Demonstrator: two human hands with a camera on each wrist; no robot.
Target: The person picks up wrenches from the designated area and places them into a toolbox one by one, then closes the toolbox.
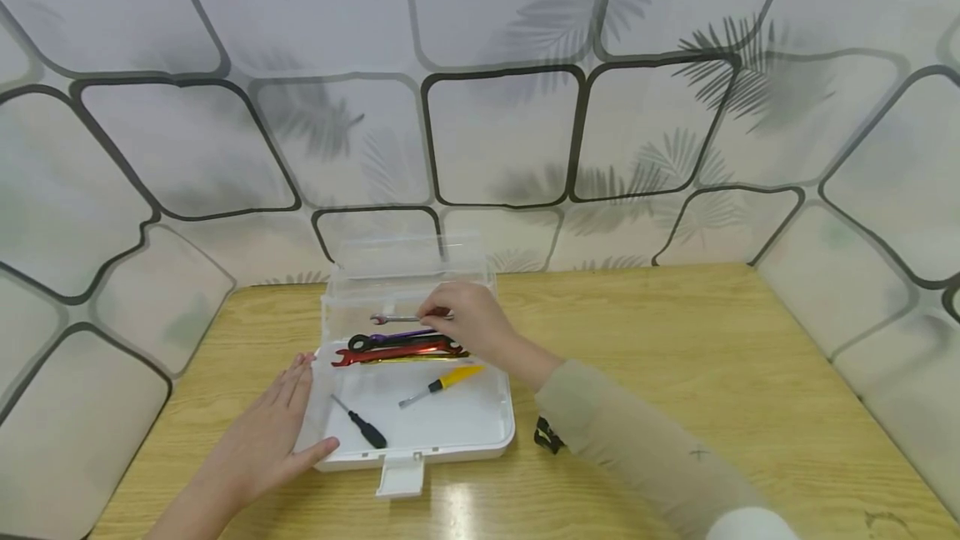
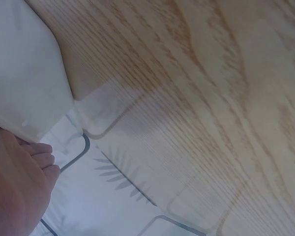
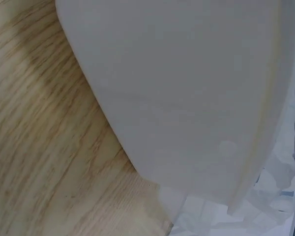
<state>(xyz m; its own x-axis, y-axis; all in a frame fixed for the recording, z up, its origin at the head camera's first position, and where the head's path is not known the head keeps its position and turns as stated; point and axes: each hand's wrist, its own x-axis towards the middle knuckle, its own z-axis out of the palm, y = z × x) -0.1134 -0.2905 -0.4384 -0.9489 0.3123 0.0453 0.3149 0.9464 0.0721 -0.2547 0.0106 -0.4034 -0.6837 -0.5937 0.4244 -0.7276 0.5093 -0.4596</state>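
A white toolbox (image 1: 491, 445) lies open on the table, its clear lid (image 1: 408, 261) tipped back. My left hand (image 1: 262, 432) rests along its left side with fingers straight. Over the back of the box, my right hand (image 1: 476, 323) pinches a small silver wrench (image 1: 392, 320) by its right end. Below that wrench lie a purple wrench (image 1: 397, 334), a black wrench (image 1: 360, 343), a red wrench (image 1: 375, 354) and a gold tool (image 1: 405, 360). In front are a yellow screwdriver (image 1: 461, 375) and a black screwdriver (image 1: 369, 432). Both wrist views show mostly the box's outer wall (image 3: 177, 98).
The white latch (image 1: 401, 476) hangs down at the box's front. Beside my right forearm sits a small dark object (image 1: 547, 436), partly covered by the sleeve. A patterned wall covering (image 1: 502, 140) encloses the wooden table (image 1: 675, 340) at the back and sides.
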